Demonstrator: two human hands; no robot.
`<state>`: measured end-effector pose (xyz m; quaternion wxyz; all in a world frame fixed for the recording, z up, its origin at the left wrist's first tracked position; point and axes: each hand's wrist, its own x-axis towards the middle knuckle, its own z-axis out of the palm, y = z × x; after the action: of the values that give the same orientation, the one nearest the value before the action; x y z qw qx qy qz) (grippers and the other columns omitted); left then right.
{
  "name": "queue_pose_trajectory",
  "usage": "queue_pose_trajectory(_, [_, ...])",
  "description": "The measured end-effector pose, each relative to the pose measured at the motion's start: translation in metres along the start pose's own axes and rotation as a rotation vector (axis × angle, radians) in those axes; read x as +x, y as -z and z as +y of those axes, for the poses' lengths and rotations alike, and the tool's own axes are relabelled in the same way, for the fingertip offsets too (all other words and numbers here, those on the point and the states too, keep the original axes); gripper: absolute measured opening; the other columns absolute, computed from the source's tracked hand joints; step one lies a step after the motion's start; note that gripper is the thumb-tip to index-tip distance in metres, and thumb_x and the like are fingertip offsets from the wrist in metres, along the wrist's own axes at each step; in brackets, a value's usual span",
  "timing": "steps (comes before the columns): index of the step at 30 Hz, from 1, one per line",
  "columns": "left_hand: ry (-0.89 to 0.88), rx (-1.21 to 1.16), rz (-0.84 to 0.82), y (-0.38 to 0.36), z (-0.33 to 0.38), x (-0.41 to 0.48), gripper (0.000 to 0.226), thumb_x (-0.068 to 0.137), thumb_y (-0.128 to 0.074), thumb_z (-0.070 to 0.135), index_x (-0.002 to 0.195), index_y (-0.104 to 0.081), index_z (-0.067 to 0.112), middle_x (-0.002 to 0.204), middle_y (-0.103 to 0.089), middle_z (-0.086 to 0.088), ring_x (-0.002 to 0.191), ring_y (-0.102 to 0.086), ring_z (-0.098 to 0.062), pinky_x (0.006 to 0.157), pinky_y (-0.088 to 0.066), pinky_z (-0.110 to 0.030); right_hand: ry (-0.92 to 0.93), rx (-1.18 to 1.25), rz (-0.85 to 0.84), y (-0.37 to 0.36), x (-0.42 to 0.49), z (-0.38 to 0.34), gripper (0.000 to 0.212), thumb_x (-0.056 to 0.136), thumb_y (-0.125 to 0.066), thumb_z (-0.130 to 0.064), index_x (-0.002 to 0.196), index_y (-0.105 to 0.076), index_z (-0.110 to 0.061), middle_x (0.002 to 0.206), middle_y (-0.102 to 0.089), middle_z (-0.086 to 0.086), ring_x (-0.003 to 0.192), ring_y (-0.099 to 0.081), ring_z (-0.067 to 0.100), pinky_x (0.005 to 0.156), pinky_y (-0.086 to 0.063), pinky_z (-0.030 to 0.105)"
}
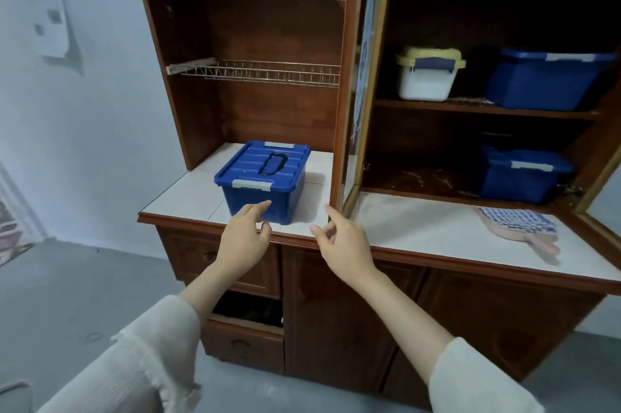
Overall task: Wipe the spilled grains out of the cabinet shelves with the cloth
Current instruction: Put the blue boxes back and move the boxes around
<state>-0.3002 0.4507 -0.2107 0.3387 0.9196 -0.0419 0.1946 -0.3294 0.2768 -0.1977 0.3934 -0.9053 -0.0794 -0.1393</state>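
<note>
On white countertop (pixel 420 227), crumpled checked cloth (pixel 524 219)

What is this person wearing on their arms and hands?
Both the left hand and right hand are bare: no gloves, rings or watch show. The left sleeve and right sleeve are loose, cream-white ribbed knit with fuzzy cuffs.

**Head camera: single wide view**

One view is recorded, from a camera worn on the head. The cabinet (pixel 235 93) is faced from the front and looked down upon at a forward tilt. The desk (pixel 420 227) is seen from above, within arm's reach. The left grip (pixel 247 238) and right grip (pixel 342 244) are framed low centre. The floor (pixel 84 278) is taken in at lower left, the open shelves (pixel 437 105) at upper right. Wide-angle bending is noted along the edges.
</note>
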Motion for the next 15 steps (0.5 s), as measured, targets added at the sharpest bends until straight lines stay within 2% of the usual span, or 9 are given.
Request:
queue_pose_trajectory(3, [0.029,0.011,0.008,0.005,-0.01,0.011,0.044,0.093,-0.049,0.013,0.137,-0.046,0.015,0.133,-0.052,-0.005,0.114,-0.053,-0.016,0.094,-0.043,-0.027,-0.026,0.005,-0.022,-0.008,0.013,-0.008,0.056,0.096,-0.05,-0.033,0.145,-0.032,-0.011,0.071,-0.052,-0.013,0.091,-0.056,0.008,0.101,-0.038,0.027])
queue_pose_trajectory(6, [0.053,0.02,0.012,0.008,-0.022,0.025,0.044,0.094,-0.049,0.013,0.138,-0.045,0.015,0.132,-0.052,-0.006,0.113,-0.054,-0.017,0.094,-0.042,-0.027,-0.057,0.017,-0.051,-0.022,0.029,-0.01,0.057,0.096,-0.049,-0.034,0.146,-0.031,-0.012,0.071,-0.051,-0.014,0.102,-0.058,0.012,0.102,-0.037,0.028])
queue_pose_trajectory(15, [0.108,0.067,-0.051,0.001,-0.072,0.083,0.047,0.095,-0.048,0.015,0.141,-0.04,0.017,0.142,-0.043,-0.006,0.125,-0.046,-0.02,0.103,-0.04,-0.032,-0.167,0.004,-0.02,-0.076,0.093,-0.006,0.057,0.095,-0.05,-0.036,0.145,-0.032,-0.014,0.098,-0.068,0.004,0.097,-0.063,0.016,0.093,-0.047,0.031])
